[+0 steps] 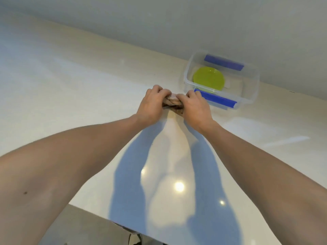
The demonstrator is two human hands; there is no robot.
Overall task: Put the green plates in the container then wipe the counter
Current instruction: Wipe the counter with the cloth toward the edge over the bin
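- The left forearm comes in from the lower left edge and stretches forward and to the right over the white counter (70, 82), bare, with a small dark mark near the elbow.
- The left hand (152, 105) lies back upward, wrist nearly straight, fingers curled down and toward the middle; its grip is pressed together on the left end of a bunched cloth (172, 102).
- The cloth is a small crumpled wad, pale on top and darker underneath, caught between the two hands; whether it touches the counter cannot be told.
- The right hand (196, 108) mirrors the left: back upward, fingers curled inward, its grip pinching the right end of the cloth. Its knuckles lie just beside the near wall of the container.
- The right forearm runs back from that hand to the lower right edge, so the two arms form a narrow V that meets at the cloth.
- Bluish shadows of both arms fall on the glossy counter below them, with bright light spots between.
- The container (247, 96), a clear plastic tub with blue clips on its near and far sides, stands on the counter against the wall, right of the hands.
- A green plate (208, 79) lies flat inside it, toward its left end; how many are stacked there cannot be told.
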